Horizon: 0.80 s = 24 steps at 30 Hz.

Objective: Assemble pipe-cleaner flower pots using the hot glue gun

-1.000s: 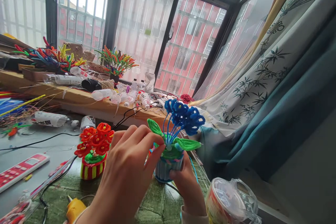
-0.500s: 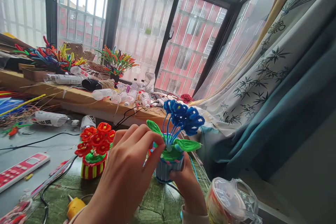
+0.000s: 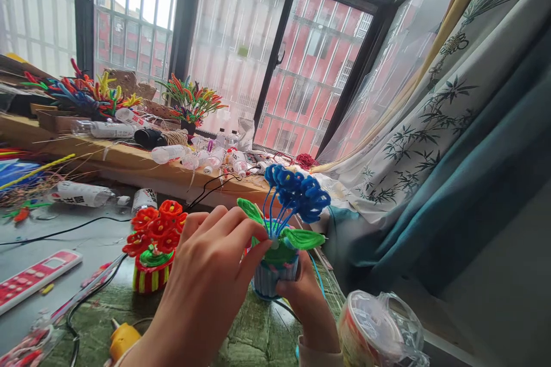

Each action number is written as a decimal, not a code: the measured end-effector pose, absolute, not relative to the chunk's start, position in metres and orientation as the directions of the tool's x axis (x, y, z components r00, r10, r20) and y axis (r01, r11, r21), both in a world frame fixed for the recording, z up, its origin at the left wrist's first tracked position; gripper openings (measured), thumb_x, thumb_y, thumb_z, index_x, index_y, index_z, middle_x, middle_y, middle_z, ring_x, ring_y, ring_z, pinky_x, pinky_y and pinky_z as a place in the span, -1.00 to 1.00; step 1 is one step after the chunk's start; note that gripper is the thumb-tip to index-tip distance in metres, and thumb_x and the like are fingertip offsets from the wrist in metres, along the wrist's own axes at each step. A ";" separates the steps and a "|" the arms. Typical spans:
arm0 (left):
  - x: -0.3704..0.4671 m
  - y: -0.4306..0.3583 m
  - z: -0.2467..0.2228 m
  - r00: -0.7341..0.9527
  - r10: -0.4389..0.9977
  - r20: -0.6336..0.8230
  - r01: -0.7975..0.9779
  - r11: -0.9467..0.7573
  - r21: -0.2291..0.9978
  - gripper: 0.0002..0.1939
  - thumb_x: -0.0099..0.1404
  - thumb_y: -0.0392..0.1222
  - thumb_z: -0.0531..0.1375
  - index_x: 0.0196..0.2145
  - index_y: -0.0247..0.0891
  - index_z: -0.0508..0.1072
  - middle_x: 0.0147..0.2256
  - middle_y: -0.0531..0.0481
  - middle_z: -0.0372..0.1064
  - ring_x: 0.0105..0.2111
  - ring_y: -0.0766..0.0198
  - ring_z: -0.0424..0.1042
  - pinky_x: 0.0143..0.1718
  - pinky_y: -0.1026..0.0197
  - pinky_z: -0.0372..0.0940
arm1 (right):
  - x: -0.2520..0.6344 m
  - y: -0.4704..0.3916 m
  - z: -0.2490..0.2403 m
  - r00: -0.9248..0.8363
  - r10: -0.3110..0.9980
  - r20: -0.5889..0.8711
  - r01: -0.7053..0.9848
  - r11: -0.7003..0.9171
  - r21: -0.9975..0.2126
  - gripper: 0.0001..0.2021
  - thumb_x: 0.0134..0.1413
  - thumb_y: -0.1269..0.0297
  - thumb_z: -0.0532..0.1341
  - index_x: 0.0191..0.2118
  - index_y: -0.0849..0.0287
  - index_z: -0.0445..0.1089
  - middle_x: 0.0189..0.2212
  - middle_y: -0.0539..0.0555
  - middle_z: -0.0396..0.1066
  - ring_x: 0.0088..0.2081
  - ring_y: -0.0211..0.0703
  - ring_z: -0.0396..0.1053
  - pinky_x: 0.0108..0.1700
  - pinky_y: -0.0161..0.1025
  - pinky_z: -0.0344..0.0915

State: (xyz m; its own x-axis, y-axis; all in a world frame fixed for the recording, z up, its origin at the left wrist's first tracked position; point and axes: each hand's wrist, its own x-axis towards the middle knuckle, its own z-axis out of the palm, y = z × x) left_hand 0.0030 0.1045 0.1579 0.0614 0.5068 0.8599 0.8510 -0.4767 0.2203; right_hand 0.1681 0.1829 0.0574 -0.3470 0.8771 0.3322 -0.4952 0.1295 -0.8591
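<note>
A small pot (image 3: 271,280) wrapped in light blue pipe cleaner stands on the mat, with a bunch of blue pipe-cleaner flowers (image 3: 297,192) rising from it on thin blue stems. Green leaves (image 3: 305,239) spread from the stems' base, above a green top. My right hand (image 3: 306,298) is wrapped round the pot's right side. At the stems' base, beside a small translucent blob (image 3: 275,245), the thumb and forefinger of my left hand (image 3: 219,264) are pinched together. What lies between those fingertips is hidden.
Left of my hands stands a striped pot of red flowers (image 3: 157,241). A yellow glue gun (image 3: 124,341) lies at the front, a plastic tub (image 3: 370,327) at right. Remote control (image 3: 38,280), black cable and bottles (image 3: 81,194) are further left; the sill (image 3: 129,155) is cluttered.
The pot with the blue flowers has shifted slightly left and tilted a little. My left hand stays pinched at the stems' base, and my right hand keeps its hold on the pot.
</note>
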 end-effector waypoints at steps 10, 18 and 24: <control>0.003 0.104 0.158 0.066 0.503 0.862 0.820 -0.520 0.240 -0.84 0.42 -0.26 0.12 -0.36 -0.15 0.39 -0.39 0.14 0.35 -0.34 0.23 0.27 -0.21 0.11 0.03 | 0.168 0.184 0.055 -0.345 0.875 0.340 -0.493 0.139 -0.859 -0.18 -0.43 0.10 0.61 0.09 -0.04 0.40 -0.13 -0.01 0.57 -0.14 -0.02 0.51 -0.12 -0.16 0.47; 0.002 0.102 0.161 0.051 0.472 0.880 0.830 -0.510 0.225 -0.84 0.44 -0.26 0.10 -0.34 -0.16 0.38 -0.36 0.13 0.36 -0.32 0.23 0.26 -0.19 0.11 0.04 | 0.167 0.184 0.052 -0.343 0.878 0.335 -0.504 0.128 -0.854 -0.13 -0.44 0.14 0.60 0.13 -0.02 0.35 -0.14 0.01 0.58 -0.18 0.00 0.54 -0.14 -0.11 0.48; 0.000 0.100 0.168 0.038 0.414 0.910 0.858 -0.479 0.182 -0.86 0.42 -0.27 0.11 -0.34 -0.17 0.36 -0.37 0.13 0.36 -0.34 0.26 0.30 -0.17 0.14 0.07 | 0.168 0.186 0.055 -0.333 0.871 0.362 -0.523 0.149 -0.839 -0.31 -0.43 0.16 0.60 -0.03 -0.02 0.46 -0.13 0.00 0.57 -0.15 -0.02 0.53 -0.13 -0.17 0.47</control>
State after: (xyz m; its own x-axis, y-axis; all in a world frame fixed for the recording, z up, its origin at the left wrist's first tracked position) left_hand 0.0004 0.1003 0.1677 0.0376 0.4137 0.9096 0.8585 -0.4793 0.1825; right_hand 0.1678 0.1862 0.0545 -0.3329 0.8707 0.3621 -0.5234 0.1488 -0.8390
